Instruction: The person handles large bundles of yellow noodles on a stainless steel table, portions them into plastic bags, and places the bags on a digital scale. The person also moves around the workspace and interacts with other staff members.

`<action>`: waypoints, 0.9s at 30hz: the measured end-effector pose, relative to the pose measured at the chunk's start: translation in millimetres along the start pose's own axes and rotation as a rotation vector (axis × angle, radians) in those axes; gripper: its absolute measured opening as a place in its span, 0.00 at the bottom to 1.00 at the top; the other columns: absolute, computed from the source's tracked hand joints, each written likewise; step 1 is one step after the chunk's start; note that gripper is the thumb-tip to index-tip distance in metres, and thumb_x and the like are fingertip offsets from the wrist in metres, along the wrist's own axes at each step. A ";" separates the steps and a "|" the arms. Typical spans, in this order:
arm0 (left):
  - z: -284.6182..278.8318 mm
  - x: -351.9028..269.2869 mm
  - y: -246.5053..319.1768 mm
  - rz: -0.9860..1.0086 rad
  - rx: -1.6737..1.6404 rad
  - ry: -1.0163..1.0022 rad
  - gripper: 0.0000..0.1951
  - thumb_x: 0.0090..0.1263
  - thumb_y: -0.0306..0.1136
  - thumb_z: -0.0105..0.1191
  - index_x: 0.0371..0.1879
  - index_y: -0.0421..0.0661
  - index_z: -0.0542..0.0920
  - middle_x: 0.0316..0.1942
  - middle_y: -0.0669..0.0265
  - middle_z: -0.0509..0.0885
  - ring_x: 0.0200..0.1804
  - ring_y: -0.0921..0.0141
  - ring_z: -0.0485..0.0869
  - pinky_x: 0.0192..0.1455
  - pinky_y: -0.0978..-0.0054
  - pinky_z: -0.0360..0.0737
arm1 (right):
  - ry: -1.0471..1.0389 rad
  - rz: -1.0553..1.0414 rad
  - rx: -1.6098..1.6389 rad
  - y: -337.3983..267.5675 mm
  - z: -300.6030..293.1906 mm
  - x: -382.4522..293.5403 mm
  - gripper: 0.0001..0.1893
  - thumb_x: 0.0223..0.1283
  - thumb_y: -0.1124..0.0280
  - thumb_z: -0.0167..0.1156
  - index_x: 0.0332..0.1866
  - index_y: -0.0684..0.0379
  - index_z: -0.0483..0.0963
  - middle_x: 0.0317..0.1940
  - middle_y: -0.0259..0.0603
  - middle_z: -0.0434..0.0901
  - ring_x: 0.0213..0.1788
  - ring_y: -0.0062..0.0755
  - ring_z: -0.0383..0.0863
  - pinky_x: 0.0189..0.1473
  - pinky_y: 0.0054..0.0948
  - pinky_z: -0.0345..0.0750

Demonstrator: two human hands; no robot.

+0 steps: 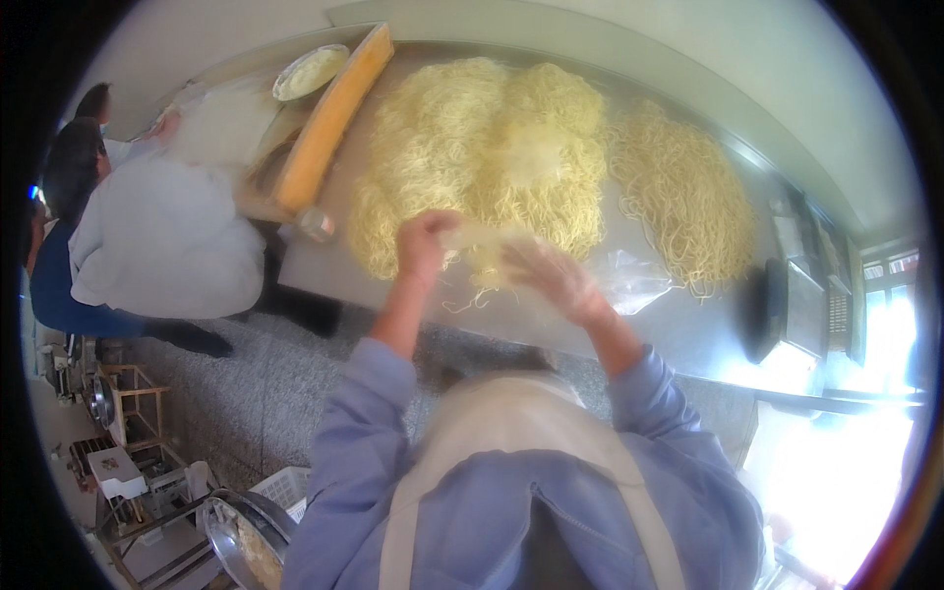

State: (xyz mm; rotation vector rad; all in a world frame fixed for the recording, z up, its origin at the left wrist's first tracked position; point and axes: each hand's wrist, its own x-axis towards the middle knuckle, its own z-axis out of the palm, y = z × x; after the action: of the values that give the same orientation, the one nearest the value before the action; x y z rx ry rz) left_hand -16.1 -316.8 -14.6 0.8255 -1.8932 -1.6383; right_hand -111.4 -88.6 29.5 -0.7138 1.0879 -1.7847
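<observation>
A large heap of pale yellow noodles [435, 140] covers the middle of a metal worktop [324, 258]. At the heap's near edge, my left hand [430, 240] is closed on one side of a blurred, pale, translucent item [479, 237], which looks like a thin plastic bag. My right hand [549, 276] is at its other side, blurred, with its fingers spread. Whether the right hand grips it cannot be told. A clear plastic bag [630, 280] lies just right of my right hand. Farther right is a second, darker heap of noodles [686, 192].
A wooden board [335, 118] stands left of the noodles, with a bowl of flour [310, 72] behind it and a small jar [316, 223] at its near end. A co-worker in white [166, 236] is at the left. Dark equipment [774, 310] stands at the worktop's right.
</observation>
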 end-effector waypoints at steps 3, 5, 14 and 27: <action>-28.1 50.1 -10.0 0.006 0.189 0.279 0.09 0.63 0.26 0.61 0.41 0.41 0.86 0.32 0.70 0.86 0.31 0.77 0.80 0.33 0.78 0.78 | 0.077 0.048 -0.302 7.4 -17.4 -10.0 0.22 0.73 0.58 0.54 0.63 0.63 0.72 0.62 0.47 0.75 0.62 0.36 0.76 0.63 0.37 0.74; -43.9 83.5 -11.6 -0.073 0.201 0.271 0.14 0.63 0.33 0.62 0.46 0.40 0.85 0.41 0.59 0.86 0.41 0.67 0.84 0.47 0.71 0.79 | 0.171 0.056 -0.595 5.5 -31.7 -9.5 0.18 0.71 0.62 0.54 0.59 0.61 0.76 0.61 0.50 0.76 0.61 0.40 0.77 0.62 0.38 0.74; -20.5 64.1 -31.9 0.275 0.534 0.076 0.43 0.62 0.36 0.64 0.73 0.37 0.55 0.67 0.46 0.66 0.68 0.55 0.68 0.71 0.63 0.65 | 0.102 -0.255 -1.990 25.1 -125.2 99.2 0.09 0.56 0.70 0.56 0.32 0.56 0.83 0.77 0.48 0.50 0.77 0.60 0.46 0.69 0.69 0.51; 23.2 5.0 12.8 -0.151 0.509 -0.010 0.35 0.65 0.49 0.62 0.62 0.33 0.71 0.60 0.48 0.76 0.61 0.59 0.77 0.62 0.66 0.74 | 0.319 -0.549 -1.811 -21.2 -142.6 172.1 0.22 0.58 0.70 0.56 0.59 0.62 0.71 0.66 0.43 0.68 0.70 0.56 0.60 0.65 0.63 0.59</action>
State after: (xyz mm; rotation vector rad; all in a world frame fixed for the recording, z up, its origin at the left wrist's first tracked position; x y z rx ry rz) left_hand -37.7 -303.3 -5.5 1.1835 -2.3450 -1.2465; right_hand -309.4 -186.1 -11.5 -1.8651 2.8933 -0.7882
